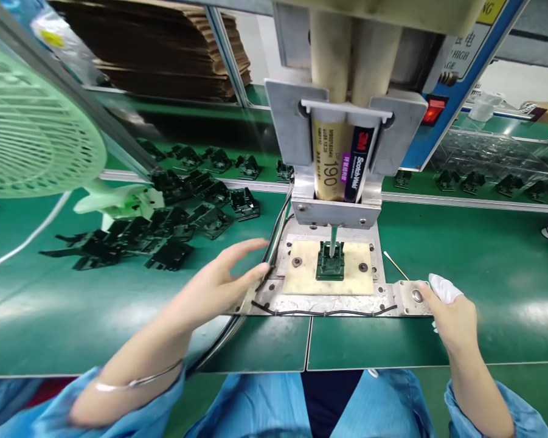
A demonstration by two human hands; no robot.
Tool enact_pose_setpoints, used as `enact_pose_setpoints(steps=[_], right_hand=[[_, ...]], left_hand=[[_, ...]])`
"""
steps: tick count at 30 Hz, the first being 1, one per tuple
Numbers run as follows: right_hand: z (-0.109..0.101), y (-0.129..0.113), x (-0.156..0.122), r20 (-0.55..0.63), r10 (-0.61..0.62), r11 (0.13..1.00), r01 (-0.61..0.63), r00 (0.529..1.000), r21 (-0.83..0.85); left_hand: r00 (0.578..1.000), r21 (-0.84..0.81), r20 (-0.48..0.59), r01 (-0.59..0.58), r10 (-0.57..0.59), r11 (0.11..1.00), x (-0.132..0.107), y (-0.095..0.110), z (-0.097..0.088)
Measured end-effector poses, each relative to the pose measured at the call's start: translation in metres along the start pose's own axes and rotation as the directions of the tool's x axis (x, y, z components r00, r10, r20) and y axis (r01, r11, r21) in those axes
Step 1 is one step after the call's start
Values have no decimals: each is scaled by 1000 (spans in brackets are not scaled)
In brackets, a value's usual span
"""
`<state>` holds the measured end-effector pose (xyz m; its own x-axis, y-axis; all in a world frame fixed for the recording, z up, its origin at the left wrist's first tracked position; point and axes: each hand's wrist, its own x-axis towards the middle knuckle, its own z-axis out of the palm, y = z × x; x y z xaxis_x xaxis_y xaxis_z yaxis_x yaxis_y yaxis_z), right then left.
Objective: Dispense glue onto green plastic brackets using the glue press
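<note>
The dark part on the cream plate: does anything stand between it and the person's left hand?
Yes: cables run by the left hand, on the side toward the dark part. The nozzle also stands over the part, so it likely limits reach from above.

Glossy green flat worktop (438,237) across whole view, thin seam (309,344) near front edge, pale light glare on surface. Silvery straight metal rail (483,204) along back. Round pale-green plastic fan (31,121) at left — white cable (31,237) trailing. Behind grey upright metal post (228,55), stacked brown cardboard sheets (155,48). Clear plastic trays (492,152) back right — white surface (520,79) beyond.
</note>
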<state>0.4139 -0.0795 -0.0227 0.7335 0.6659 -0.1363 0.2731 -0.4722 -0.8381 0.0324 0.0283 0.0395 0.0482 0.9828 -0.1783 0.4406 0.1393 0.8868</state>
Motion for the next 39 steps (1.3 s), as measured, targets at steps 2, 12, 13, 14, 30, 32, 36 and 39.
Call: enact_pose_setpoints(steps=[2,12,13,14,30,32,36,39], right_hand=[[2,-1,-1,68,42,999,-44,997,30],[7,8,-4,56,107,989,-112,993,96],[8,10,-4,32,104,988,-107,994,110],[10,12,-4,4,93,989,-93,996,119],[9,23,3,-72,58,998,-56,996,28],[8,21,3,-57,80,997,-79,995,19],[8,16,2,-53,115,993,-116,992,-5],[7,14,2,-42,186,983,-186,982,9]], left_hand=[[986,-47,68,153,-150,987,-6,-18,-14],[992,-241,-60,89,-106,966,-13,-45,-8],[992,-239,-81,77,-99,968,-14,-47,-7],[990,-239,-113,60,-89,969,-15,-50,-5],[970,-319,-235,-13,-66,948,-17,-67,7],[971,-316,-233,-23,-54,949,-17,-69,6],[973,-322,-228,-37,-39,946,-17,-70,6],[974,-340,-222,-37,-41,940,-17,-71,7]])
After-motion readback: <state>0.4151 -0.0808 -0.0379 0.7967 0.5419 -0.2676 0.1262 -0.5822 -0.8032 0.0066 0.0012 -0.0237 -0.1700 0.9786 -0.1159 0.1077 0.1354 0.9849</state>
